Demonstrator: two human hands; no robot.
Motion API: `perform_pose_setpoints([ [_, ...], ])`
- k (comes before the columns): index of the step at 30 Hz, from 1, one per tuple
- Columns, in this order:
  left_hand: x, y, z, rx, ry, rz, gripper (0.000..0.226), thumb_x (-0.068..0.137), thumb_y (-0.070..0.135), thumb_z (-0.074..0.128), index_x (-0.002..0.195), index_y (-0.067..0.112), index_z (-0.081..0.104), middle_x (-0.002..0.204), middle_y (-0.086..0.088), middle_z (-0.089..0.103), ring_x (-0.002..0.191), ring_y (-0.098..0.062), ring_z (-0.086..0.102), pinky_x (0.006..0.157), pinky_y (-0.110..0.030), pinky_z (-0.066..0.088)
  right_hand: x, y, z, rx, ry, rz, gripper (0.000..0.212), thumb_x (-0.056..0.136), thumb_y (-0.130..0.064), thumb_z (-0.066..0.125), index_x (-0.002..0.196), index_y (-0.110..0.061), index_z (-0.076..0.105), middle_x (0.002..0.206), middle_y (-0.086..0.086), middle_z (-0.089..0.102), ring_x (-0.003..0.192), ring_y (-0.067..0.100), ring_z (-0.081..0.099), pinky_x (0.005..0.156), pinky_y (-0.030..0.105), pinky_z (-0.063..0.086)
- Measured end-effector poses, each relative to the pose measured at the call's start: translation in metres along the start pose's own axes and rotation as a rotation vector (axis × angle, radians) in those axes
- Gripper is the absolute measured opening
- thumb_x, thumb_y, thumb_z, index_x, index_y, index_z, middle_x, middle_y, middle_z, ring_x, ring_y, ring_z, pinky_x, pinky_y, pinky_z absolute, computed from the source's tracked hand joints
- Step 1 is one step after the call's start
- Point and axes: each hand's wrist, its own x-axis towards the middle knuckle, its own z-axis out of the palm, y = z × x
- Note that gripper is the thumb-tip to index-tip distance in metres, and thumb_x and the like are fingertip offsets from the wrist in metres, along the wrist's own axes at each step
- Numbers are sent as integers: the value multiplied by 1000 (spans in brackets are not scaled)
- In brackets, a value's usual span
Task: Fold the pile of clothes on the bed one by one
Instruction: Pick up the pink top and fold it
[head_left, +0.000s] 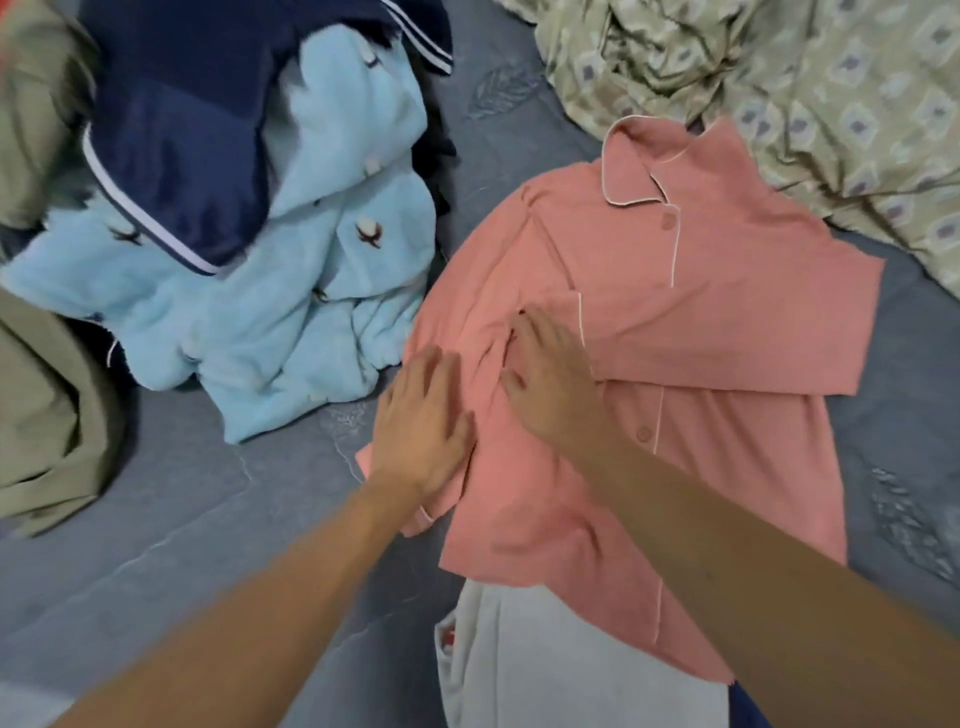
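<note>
From the head camera, your pink shirt (691, 322) lies front up on the blue-grey bed (182, 519), right of centre, collar pointing away from you. One sleeve is folded across its chest, the white-piped cuff ending near the middle of the shirt. The hem nearest you overlaps a pale grey garment (561, 660) at the bottom edge.

Your left hand (423, 421) lies flat on the shirt's left side, fingers straight and slightly spread, palm down on the cloth — it pinches nothing. Your right hand (553, 369) rests just beside it on the middle of the shirt, also palm down with fingers extended and a little apart, its fingertips at a small bunch of wrinkles by the folded cuff. The two hands are close but not touching.

The unfolded pile sits to the left of the shirt: a fluffy light-blue top (291, 291) with small dark embroidered motifs, its edge just beside the shirt, and a navy garment (197, 145) with white stripes draped over it. An olive cloth (47, 405) lies at the far left edge. A crumpled patterned blanket (810, 93) — beige-green with pale diamond shapes — fills the upper right, touching the shirt's collar.
</note>
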Motion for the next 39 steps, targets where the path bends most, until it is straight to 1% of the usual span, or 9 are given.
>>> perform_pose_setpoints([
  [4,-6,-25,-2,-189,65,-147,69,86,35,72,141,7,42,131,-12,43,118,-32,46,100,-45,46,16,-33,19,-61,-28,-93,73,83,-21,59,154,-16,43,160,11,41,148,32,35,121,49,30],
  [8,5,-39,-5,-354,-70,-273,47,87,48,60,115,11,55,103,-5,61,96,-26,58,82,-41,50,35,-63,26,-57,-189,-141,83,77,-14,62,157,-16,40,162,9,39,149,31,35,120,49,31],
  [11,16,-38,-14,-639,-191,-420,31,85,22,74,106,13,54,84,3,62,78,-17,61,63,-28,45,44,-75,28,-26,-212,-139,82,78,-10,60,157,-15,40,159,8,41,142,32,38,113,46,36],
  [14,20,-45,-17,-806,-275,-482,11,82,5,76,85,6,66,72,4,65,70,-14,63,58,-23,46,49,-76,27,-48,-166,-180,70,75,-3,62,143,-12,56,134,13,56,117,35,49,88,44,46],
  [16,16,-48,-20,-850,-320,-461,24,86,3,71,67,12,60,56,9,56,55,-6,52,51,-20,39,52,-76,21,-42,-184,-175,50,76,-3,60,126,-11,63,113,13,58,102,34,52,76,44,47],
  [21,6,-56,-45,-894,-247,-312,27,99,28,59,93,2,59,79,-14,60,70,-7,51,66,-36,46,56,-83,3,204,-198,-28,16,85,-7,60,100,-14,61,93,3,67,85,26,60,73,39,48],
  [26,10,-66,-89,-821,-184,-250,36,98,35,71,77,18,46,63,9,43,56,-3,40,57,-23,36,57,-95,-14,362,-103,64,14,88,-7,61,96,-18,58,84,-3,63,77,20,58,69,36,48],
  [32,16,-79,-170,-734,-187,-207,45,73,32,95,97,21,58,79,-15,75,71,-38,70,63,-45,56,65,-111,-41,398,0,75,14,85,-4,63,92,-14,57,74,0,60,71,23,57,68,46,51],
  [39,35,-106,-262,-568,-123,-131,36,69,29,96,95,21,73,81,0,77,73,-14,69,72,-31,51,98,-148,-73,469,147,34,19,80,0,57,89,-16,53,72,4,57,69,23,56,67,51,51],
])
